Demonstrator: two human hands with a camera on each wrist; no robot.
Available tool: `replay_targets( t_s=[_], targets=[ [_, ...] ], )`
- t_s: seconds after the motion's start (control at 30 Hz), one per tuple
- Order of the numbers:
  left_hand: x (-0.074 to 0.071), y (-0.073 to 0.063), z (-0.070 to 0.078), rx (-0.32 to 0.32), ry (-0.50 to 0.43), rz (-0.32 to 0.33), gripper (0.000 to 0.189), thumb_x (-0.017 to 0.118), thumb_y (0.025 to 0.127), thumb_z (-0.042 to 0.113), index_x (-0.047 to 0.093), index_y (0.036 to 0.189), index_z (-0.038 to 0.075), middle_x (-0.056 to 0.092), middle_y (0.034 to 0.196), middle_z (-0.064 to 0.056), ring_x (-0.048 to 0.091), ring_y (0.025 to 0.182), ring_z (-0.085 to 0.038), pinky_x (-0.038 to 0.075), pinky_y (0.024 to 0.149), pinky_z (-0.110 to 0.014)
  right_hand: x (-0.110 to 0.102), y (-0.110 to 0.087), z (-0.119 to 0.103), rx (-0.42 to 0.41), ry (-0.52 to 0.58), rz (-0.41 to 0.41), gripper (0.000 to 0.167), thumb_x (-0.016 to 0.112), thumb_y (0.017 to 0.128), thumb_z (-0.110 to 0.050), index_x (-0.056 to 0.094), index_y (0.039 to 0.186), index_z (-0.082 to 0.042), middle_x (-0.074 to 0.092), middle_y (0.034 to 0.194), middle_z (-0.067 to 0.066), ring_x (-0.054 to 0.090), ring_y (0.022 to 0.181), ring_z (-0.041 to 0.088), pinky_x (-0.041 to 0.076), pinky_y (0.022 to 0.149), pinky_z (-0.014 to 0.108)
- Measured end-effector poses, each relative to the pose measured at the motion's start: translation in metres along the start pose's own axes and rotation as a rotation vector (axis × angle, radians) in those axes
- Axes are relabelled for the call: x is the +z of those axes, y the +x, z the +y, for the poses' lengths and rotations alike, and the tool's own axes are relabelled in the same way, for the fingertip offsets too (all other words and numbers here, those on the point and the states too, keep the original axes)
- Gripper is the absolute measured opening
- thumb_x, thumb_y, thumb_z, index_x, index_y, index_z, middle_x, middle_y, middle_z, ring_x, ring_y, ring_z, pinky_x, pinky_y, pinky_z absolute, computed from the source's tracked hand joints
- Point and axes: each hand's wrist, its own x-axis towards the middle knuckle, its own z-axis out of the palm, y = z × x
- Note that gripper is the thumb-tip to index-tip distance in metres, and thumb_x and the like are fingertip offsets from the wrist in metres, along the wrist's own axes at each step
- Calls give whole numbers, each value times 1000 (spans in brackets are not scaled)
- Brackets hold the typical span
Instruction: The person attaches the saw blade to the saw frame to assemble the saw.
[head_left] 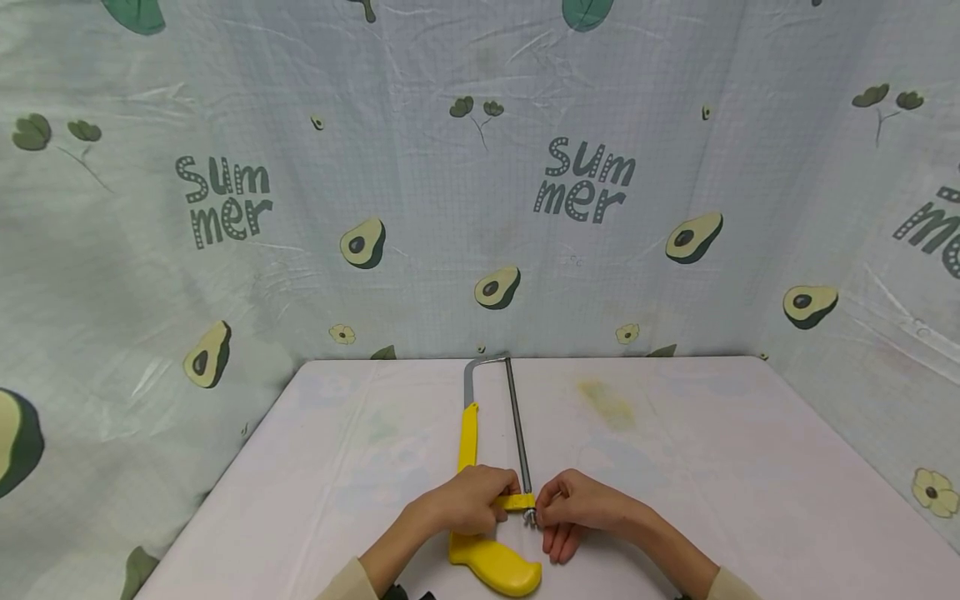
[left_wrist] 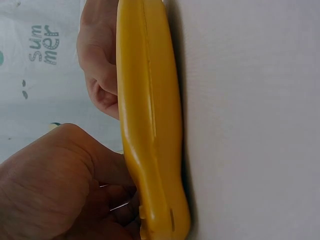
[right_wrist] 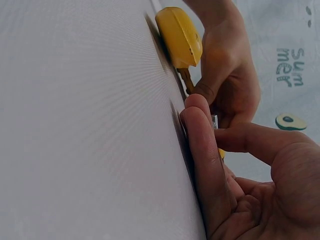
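Note:
A hacksaw with a yellow handle (head_left: 498,568) lies on the table, its grey front bow pointing away from me. Its blade (head_left: 517,425) runs along the right side. My left hand (head_left: 471,498) grips the yellow frame just ahead of the handle, fingers at the short yellow arm (head_left: 516,502) that carries the blade's near end. At that end sits a metal wing nut (head_left: 530,518), where my right hand (head_left: 581,504) pinches with thumb and forefinger. In the right wrist view, the other right fingers (right_wrist: 205,150) lie low along the table, partly hiding the nut.
The table is covered by a pale cloth (head_left: 675,450) with a yellowish stain (head_left: 606,404) beyond the right hand. A printed curtain (head_left: 420,183) with avocados and lettering stands along the back and both sides.

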Motion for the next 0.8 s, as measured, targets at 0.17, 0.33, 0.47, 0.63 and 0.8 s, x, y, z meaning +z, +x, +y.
replay_targets(
  t_s=[0.17,0.33,0.47,0.63,0.8],
  targets=[
    [1,0,0,-6,-8,-1,22,71,91,5,63,104,20,60,88,9,51,80,-4,44,77,-20,1,0,1,-6,-5,0,18,62,97,-11,64,102,6,73,72,5,73,60,11,58,56,24],
    [1,-1,0,-12,-11,-2,22,72,91,5,64,105,20,62,90,7,51,80,-5,45,78,-20,1,0,1,-3,-8,8,18,62,96,-11,63,102,6,73,72,5,73,60,11,58,55,24],
    [1,-1,1,-12,-5,-2,22,72,91,6,64,105,20,63,90,7,51,80,-5,45,79,-20,1,0,1,9,-10,17,17,63,95,-12,63,102,4,73,72,6,73,59,12,58,55,25],
    [1,0,1,-6,11,1,22,72,91,6,63,105,20,62,89,8,51,80,-5,44,79,-20,0,0,3,16,-14,19,15,64,95,-11,62,102,2,74,72,5,73,59,11,58,55,24],
    [1,-1,2,-4,13,2,21,72,91,6,64,105,20,61,89,8,51,80,-4,44,78,-20,-1,1,4,17,-16,26,14,64,95,-11,62,101,1,74,72,6,73,59,11,58,55,25]
  ],
)
